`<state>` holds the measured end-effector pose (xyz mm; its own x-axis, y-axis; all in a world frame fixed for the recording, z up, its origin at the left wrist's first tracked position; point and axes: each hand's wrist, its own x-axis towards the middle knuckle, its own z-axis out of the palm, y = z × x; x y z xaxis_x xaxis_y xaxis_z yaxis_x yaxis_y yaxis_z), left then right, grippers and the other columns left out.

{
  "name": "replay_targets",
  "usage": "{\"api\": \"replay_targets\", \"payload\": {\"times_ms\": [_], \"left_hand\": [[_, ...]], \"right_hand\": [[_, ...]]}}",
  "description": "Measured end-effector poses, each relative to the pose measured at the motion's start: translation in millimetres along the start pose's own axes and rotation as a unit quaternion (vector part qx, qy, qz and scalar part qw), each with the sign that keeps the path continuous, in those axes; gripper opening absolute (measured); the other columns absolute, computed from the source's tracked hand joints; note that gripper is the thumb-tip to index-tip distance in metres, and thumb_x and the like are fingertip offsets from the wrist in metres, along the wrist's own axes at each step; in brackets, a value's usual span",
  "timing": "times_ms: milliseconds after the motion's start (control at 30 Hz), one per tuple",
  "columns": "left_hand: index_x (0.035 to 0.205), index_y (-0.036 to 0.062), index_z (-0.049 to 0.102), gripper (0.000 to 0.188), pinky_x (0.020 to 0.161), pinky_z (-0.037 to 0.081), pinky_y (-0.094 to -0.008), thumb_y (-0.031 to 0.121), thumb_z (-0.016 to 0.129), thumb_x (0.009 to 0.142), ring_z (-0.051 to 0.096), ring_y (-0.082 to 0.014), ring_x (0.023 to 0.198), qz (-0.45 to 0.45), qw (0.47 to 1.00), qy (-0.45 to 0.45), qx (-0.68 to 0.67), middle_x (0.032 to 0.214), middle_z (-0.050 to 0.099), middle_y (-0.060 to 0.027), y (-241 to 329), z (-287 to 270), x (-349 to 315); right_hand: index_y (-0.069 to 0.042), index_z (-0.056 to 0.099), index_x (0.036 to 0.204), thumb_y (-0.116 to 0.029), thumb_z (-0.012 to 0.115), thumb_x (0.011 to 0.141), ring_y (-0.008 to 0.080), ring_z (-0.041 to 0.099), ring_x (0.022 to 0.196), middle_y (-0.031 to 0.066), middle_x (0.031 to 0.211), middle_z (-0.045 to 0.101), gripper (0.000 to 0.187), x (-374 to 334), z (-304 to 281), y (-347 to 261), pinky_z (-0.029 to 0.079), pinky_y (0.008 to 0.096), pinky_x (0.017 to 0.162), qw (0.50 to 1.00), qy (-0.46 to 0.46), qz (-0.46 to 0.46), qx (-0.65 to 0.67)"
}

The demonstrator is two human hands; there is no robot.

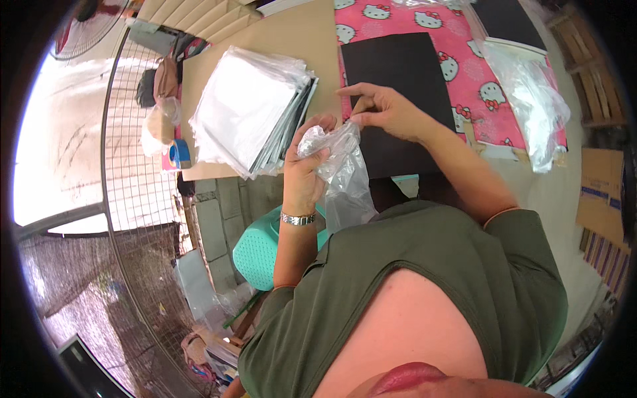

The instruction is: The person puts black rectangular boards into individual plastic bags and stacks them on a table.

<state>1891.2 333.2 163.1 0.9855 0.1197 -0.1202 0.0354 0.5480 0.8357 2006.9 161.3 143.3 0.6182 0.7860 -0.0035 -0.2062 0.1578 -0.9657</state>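
My left hand [306,156], with a metal watch band on its wrist, is closed round the bunched top of a clear plastic bag [348,182]. The rest of that bag hangs down in front of my shirt. My right hand [388,113] pinches the bag's upper edge between thumb and finger, its index finger stretched out to the left. Beneath my right hand a black rectangular sheet [398,73] lies on the table. To the left of both hands sits a thick stack of clear plastic sleeves [245,109], with dark edges showing at its right side.
A pink cartoon-print cloth [458,79] covers part of the table. More clear plastic bags [527,99] lie at the right, by another black panel [511,23]. A blue tape roll [178,154] is at the table's left edge. Below stands a turquoise perforated stool [259,249]; wire mesh [142,146] runs along the left.
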Motion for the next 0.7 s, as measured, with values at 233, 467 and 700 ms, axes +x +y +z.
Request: {"api": "replay_targets", "payload": {"times_ms": [233, 467, 700], "left_hand": [[0.122, -0.0044, 0.044, 0.049, 0.086, 0.045, -0.0307, -0.013, 0.054, 0.075, 0.056, -0.0193, 0.100, -0.021, 0.996, 0.017, 0.084, 0.113, 0.056, -0.0141, -18.3, 33.2, 0.9], [0.108, -0.0040, 0.050, 0.036, 0.080, 0.046, -0.0272, -0.010, 0.060, 0.074, 0.058, -0.0156, 0.091, 0.037, 0.989, 0.041, 0.139, 0.102, 0.060, -0.0118, -19.7, 36.8, 4.9], [0.101, -0.0014, 0.051, 0.030, 0.077, 0.045, -0.0274, -0.006, 0.063, 0.074, 0.057, -0.0158, 0.088, -0.093, 0.994, 0.005, 0.055, 0.098, 0.059, -0.0099, -29.0, 50.0, 8.8]], "right_hand": [[-0.001, 0.059, 0.088, -0.006, 0.066, 0.077, 0.0077, 0.052, 0.069, 0.0006, 0.071, 0.057, 0.015, -31.9, 5.9, -1.6, 0.043, 0.0228, 0.065, 0.988, 0.139, -0.036, -0.057], [-0.003, 0.061, 0.079, -0.008, 0.066, 0.079, 0.0055, 0.048, 0.063, -0.0001, 0.068, 0.058, 0.007, -48.1, -15.0, -1.9, 0.038, 0.0213, 0.057, 0.991, 0.131, -0.031, -0.016], [0.000, 0.060, 0.083, -0.009, 0.057, 0.085, 0.0064, 0.050, 0.066, -0.0012, 0.069, 0.058, 0.009, -53.3, -14.6, -9.1, 0.041, 0.0245, 0.061, 0.967, 0.175, -0.101, -0.158]]}}
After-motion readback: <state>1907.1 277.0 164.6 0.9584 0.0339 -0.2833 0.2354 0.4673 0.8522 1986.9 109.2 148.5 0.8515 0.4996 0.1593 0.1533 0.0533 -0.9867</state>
